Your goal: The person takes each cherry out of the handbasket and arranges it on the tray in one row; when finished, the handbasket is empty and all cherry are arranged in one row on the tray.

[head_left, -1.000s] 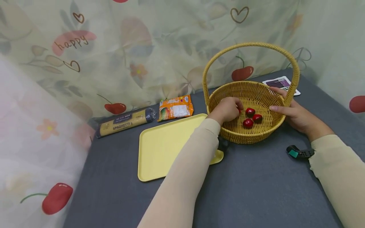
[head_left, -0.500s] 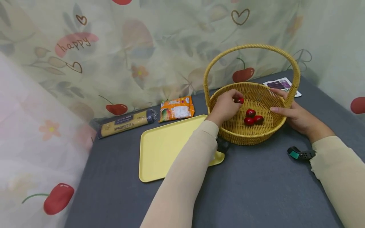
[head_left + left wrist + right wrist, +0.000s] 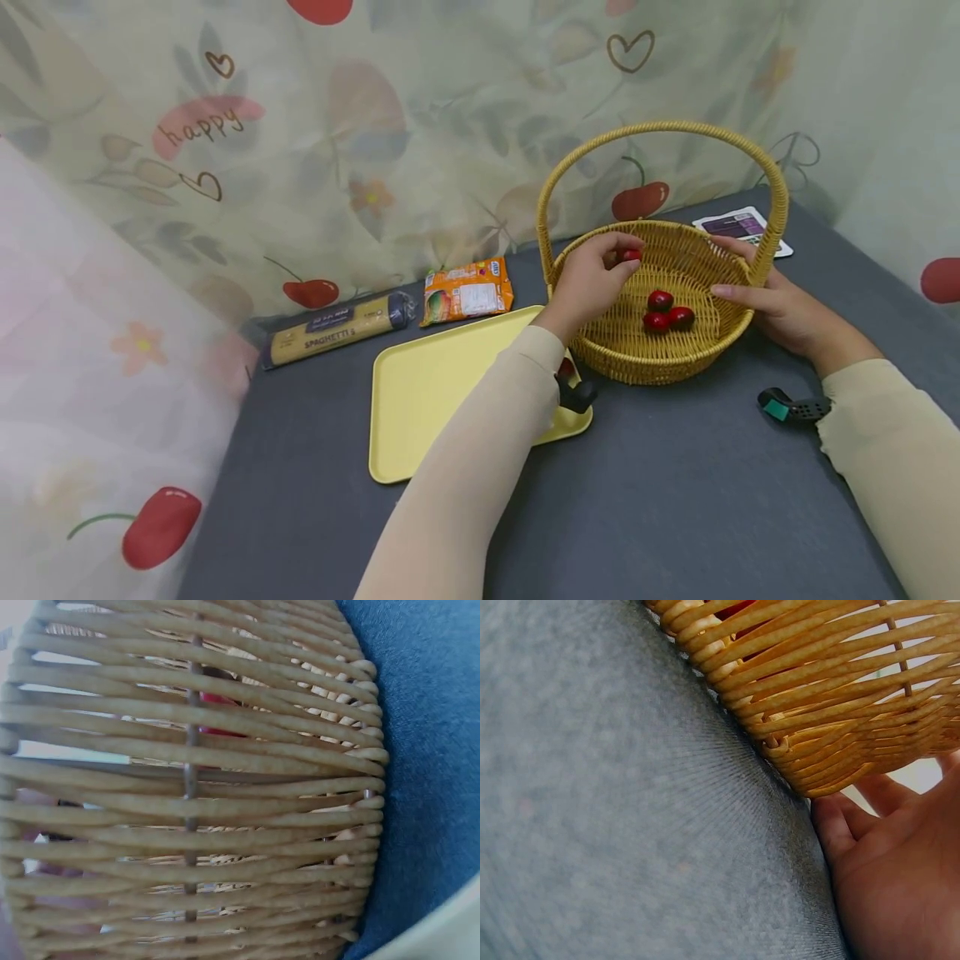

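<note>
My left hand (image 3: 596, 275) is over the left side of a woven basket (image 3: 645, 371) and pinches a small glossy red fruit (image 3: 632, 255) above the basket floor. Several similar red fruits (image 3: 660, 322) lie together in the basket. My right hand (image 3: 783, 308) grips the basket's right side near the handle foot, thumb inside the rim. In the right wrist view my right hand (image 3: 900, 862) is against the wicker wall (image 3: 832, 712). The left wrist view is filled by the wicker side (image 3: 187, 825), with red (image 3: 221, 720) showing through gaps; the left fingers are hidden there.
A yellow tray (image 3: 420, 400) lies left of the basket, partly under my left forearm; a dark red thing (image 3: 566, 367) shows by the left wrist. Behind are a spaghetti pack (image 3: 337, 329) and an orange packet (image 3: 467, 292). A white-and-purple card (image 3: 738, 225) lies behind the basket.
My left hand has lifted the red fruit up from the basket floor and moved slightly back toward the left rim. My right hand keeps its hold on the basket.
</note>
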